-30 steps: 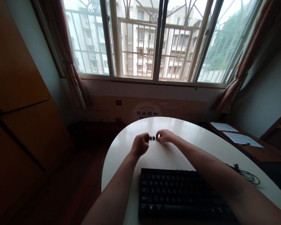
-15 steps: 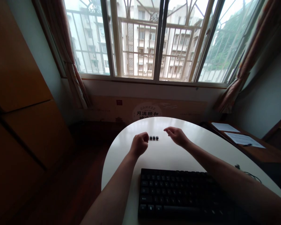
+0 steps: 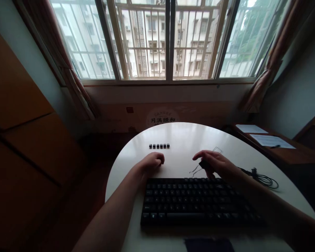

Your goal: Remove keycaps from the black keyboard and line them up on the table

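Note:
Several small black keycaps (image 3: 159, 146) stand in a straight row on the white round table. Just in front of them my left hand (image 3: 153, 161) rests near the table, fingers curled in, with no object showing in it. Past the back edge of the black keyboard (image 3: 186, 199), my right hand (image 3: 215, 163) has its fingers and thumb around the dark handle of a wire keycap puller (image 3: 196, 170). Thin wire ends stick out on both sides of that hand; part of the handle is hidden. My right forearm covers the keyboard's right part.
A coiled black cable (image 3: 265, 180) lies on the table at the right. Papers (image 3: 271, 141) and a pen (image 3: 275, 146) are on a brown side surface. At the front edge sits a dark blue item (image 3: 209, 245), partly cut off. Beyond stands a barred window.
My left hand has drawn back from the keycap row, uncovering more keycaps. My right hand has moved right and nearer, onto the keycap puller. The view has tilted down.

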The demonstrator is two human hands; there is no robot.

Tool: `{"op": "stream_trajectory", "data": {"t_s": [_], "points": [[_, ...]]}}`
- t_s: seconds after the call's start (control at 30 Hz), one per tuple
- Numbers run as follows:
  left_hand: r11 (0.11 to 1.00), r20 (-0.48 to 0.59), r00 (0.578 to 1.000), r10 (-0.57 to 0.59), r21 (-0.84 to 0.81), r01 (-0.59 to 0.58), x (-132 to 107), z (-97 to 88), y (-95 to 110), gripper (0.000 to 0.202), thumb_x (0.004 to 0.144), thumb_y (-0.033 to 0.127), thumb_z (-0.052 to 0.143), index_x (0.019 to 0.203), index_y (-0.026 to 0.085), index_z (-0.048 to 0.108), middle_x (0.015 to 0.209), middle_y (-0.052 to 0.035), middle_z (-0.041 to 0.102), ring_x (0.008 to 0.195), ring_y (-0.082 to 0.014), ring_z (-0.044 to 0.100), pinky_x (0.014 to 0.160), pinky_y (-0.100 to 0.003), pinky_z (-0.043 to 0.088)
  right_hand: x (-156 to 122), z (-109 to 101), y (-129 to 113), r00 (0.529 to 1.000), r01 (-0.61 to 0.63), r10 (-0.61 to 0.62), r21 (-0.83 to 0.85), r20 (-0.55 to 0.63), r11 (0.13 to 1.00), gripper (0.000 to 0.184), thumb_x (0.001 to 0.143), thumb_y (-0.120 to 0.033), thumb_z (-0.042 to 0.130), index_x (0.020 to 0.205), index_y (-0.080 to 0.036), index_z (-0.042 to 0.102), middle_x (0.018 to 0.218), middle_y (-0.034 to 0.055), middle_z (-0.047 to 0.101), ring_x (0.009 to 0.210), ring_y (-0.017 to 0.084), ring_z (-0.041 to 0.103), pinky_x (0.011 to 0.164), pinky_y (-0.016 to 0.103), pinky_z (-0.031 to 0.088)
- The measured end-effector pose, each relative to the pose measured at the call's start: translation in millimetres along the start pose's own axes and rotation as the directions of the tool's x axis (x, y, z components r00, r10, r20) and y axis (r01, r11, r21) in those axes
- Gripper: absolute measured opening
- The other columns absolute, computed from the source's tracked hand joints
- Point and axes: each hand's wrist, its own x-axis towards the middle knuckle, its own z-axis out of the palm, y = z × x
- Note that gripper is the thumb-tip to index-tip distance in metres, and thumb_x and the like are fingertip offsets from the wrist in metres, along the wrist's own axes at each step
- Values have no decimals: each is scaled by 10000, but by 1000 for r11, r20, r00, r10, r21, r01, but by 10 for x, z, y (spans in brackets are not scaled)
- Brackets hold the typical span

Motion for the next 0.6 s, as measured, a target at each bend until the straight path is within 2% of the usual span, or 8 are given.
{"op": "stream_trajectory", "data": {"t_s": [0.07,0.17,0.23,0.33,0.47,0.53,0.6], "points": [[999,6,999,-44,-9,44,-3,0,27,235,535,148,413,691,172,587,605,5,566,541,-141,494,492,-236,351,-80,25,32,997,48,-48,-2,55,999,421,922,-536,550,1089,-158,633,556,-54,457,431,95,489,424,213,426],[996,-12,996,-88,-3,88,39,1,63,191,548,163,413,680,173,550,586,12,519,518,-131,456,485,-238,332,-143,32,126,968,240,-242,-37,-61,970,347,945,-475,540,1075,-169,640,578,-46,461,451,89,474,424,209,401],[993,-38,993,-112,26,113,87,5,76,158,554,166,423,656,173,543,579,12,504,534,-132,447,502,-242,330,-144,32,180,941,307,-313,-70,-124,949,297,951,-430,546,1076,-180,645,605,-37,479,470,88,474,438,213,400],[982,-59,986,-156,94,161,150,7,96,137,558,158,438,630,174,552,568,9,511,563,-143,464,528,-248,339,-118,44,218,928,335,-346,-98,-140,937,234,922,-359,602,1081,-195,647,695,-8,553,515,93,494,470,221,426],[949,-43,971,-236,205,240,210,-3,166,149,559,129,457,620,179,584,577,3,561,583,-157,511,540,-257,352,-80,85,266,917,382,-395,-154,-65,911,223,877,-297,655,1079,-203,654,929,59,632,716,141,586,611,257,504],[924,-32,961,-275,265,274,246,-6,217,158,558,111,473,613,180,604,591,-3,591,594,-164,536,551,-262,363,-61,104,316,927,363,-375,-195,-26,911,218,890,-307,636,1082,-203,644,927,60,631,723,142,582,607,252,495],[897,-29,951,-307,325,299,288,-2,265,162,562,99,492,608,181,625,604,-12,615,600,-171,553,568,-270,375,-45,120,376,948,314,-319,-205,9,927,212,918,-350,596,1062,-196,616,833,35,607,627,117,537,537,229,450]]}}
